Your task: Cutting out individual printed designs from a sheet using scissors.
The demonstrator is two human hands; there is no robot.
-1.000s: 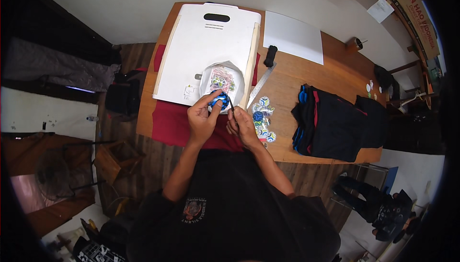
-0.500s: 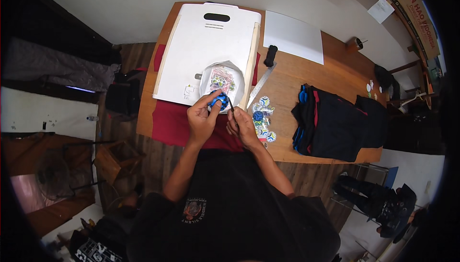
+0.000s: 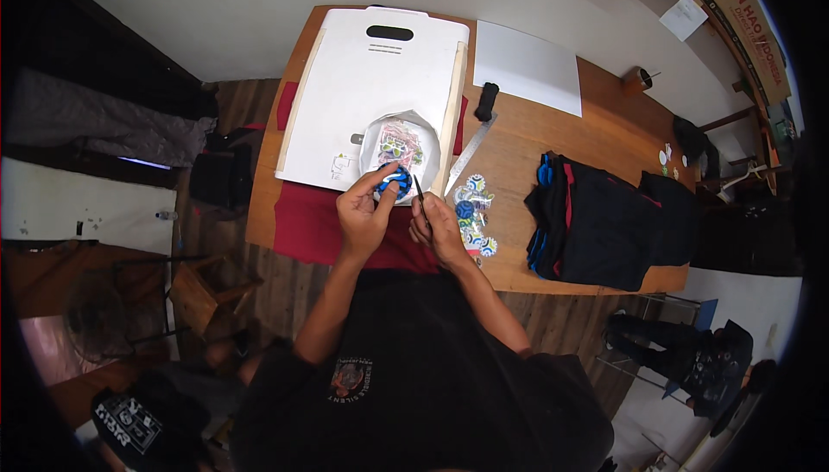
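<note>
My left hand (image 3: 364, 213) pinches a round blue badge-like piece (image 3: 396, 183) with a white mark on it. In my right hand (image 3: 442, 228) is a thin, dark, pointed tool (image 3: 420, 188), its tip up beside the blue piece and a little apart from it. The kind of tool is too small to make out. Just beyond both hands a white, round-mouthed container (image 3: 432, 157) holds colourful printed pieces and clear scraps. It rests on the near end of a large white board (image 3: 376, 83).
Right of my hands lie several round printed pieces (image 3: 475, 183), a metal ruler (image 3: 473, 151) and a black bundle (image 3: 488, 101). Folded dark garments (image 3: 613, 221) are stacked farther right. Red cloth (image 3: 302, 221) lies under the board. Other people are at lower left (image 3: 142, 420) and right (image 3: 712, 368).
The tool's tip has shifted slightly away from the blue piece, which has turned so more white shows. At lower left a person's cap has come further into view; the person at right has shifted.
</note>
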